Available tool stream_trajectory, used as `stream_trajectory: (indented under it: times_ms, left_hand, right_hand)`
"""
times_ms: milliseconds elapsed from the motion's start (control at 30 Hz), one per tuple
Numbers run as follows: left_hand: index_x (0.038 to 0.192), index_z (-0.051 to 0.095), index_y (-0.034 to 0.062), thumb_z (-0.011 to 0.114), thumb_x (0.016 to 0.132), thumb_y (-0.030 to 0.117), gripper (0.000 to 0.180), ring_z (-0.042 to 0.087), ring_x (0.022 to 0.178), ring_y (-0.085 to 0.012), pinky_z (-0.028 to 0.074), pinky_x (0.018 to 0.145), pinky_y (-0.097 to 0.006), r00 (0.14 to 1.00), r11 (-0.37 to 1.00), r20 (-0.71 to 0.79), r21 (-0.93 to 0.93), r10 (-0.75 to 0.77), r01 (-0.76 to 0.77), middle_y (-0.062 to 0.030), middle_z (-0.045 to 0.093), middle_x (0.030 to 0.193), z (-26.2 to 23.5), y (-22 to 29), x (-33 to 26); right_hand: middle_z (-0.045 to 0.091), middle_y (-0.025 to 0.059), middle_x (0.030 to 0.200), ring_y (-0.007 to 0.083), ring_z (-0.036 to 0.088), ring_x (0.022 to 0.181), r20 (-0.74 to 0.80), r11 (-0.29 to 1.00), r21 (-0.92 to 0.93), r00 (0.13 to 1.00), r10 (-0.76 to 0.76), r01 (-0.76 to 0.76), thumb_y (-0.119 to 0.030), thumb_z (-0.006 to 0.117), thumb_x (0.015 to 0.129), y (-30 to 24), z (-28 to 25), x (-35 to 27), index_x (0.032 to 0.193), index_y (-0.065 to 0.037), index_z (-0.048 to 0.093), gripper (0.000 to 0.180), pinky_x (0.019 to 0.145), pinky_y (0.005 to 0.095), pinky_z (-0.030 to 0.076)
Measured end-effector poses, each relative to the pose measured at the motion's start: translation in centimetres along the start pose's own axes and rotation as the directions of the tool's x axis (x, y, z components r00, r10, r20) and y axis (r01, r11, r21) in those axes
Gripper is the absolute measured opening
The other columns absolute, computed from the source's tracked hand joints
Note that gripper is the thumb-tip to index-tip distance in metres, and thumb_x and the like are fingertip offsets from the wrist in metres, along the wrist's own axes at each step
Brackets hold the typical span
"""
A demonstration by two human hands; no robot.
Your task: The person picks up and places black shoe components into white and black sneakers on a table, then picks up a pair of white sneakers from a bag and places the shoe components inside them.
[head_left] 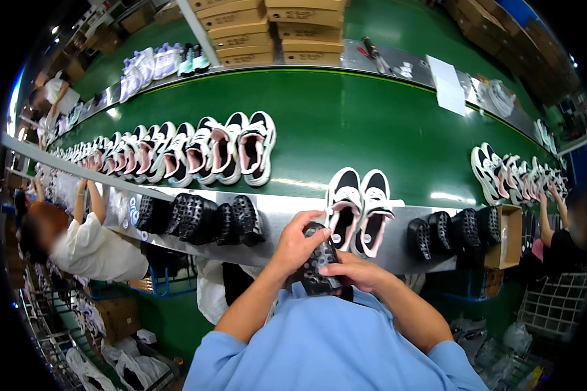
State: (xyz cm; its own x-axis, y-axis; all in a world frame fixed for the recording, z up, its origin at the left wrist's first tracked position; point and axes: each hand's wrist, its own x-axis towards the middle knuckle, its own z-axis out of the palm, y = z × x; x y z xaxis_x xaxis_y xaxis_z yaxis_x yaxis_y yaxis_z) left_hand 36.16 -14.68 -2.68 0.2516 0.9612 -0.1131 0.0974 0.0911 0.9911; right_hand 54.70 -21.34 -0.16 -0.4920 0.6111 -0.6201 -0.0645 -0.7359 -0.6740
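Observation:
In front of my body I hold a black shoe form (314, 284) with a dimpled, hole-like surface. My left hand (293, 245) wraps its upper part, and my right hand (360, 271) grips its lower right side, thumb on top. Just beyond my hands a pair of white and black sneakers with pink lining rests side by side on the metal ledge and green belt: the left shoe (344, 199) and the right shoe (374, 215). Similar black forms (198, 217) stand on the ledge to the left, with more forms (466, 229) to the right.
A long row of matching sneakers (202, 151) lies on the green belt (346, 111) at left, another group (496, 169) at right. Stacked shoe boxes (310, 32) and a white sheet (446, 85) are across the belt. Co-workers sit on both sides; an open carton (506, 244) stands right.

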Motion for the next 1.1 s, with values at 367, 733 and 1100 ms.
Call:
stream_trajectory:
  times_ms: [367,733,1100]
  left_hand:
    - [0.114,0.071,-0.0002,0.08,0.088,0.02,0.034,0.068,0.096,-0.0285,0.054,0.09,-0.039,0.99,0.957,-0.141,0.289,0.012,0.03,-0.0133,0.073,0.097,5.8,-2.6,3.2]
    - [0.082,0.068,-0.0031,0.066,0.076,0.001,0.008,0.066,0.088,-0.0468,0.054,0.081,-0.055,0.886,0.8,0.409,0.445,0.218,-0.402,-0.0274,0.068,0.086,4.8,-9.8,9.1]
    - [0.088,0.072,-0.004,0.065,0.08,0.003,0.013,0.069,0.094,-0.0474,0.054,0.081,-0.051,0.935,0.905,0.341,0.36,0.099,-0.227,-0.0303,0.07,0.093,3.3,-7.6,7.6]
  right_hand:
    - [0.069,0.0264,0.072,0.0486,0.069,0.07,-0.402,0.397,-0.897,0.737,-0.543,-0.197,-0.044,0.071,0.093,2.0,-0.7,-5.6,0.094,0.005,0.059,0.05,0.068,0.0581,0.055]
    - [0.073,0.0245,0.083,0.0435,0.074,0.079,-0.37,0.161,-0.923,0.69,-0.622,-0.35,-0.026,0.07,0.09,1.4,-3.3,2.5,0.095,0.002,0.066,0.028,0.068,0.0546,0.057]
    - [0.069,0.0232,0.078,0.0441,0.069,0.067,-0.191,-0.014,-0.953,0.637,-0.747,-0.301,-0.019,0.075,0.089,6.2,-5.3,7.6,0.116,0.002,0.058,0.038,0.06,0.0522,0.055]
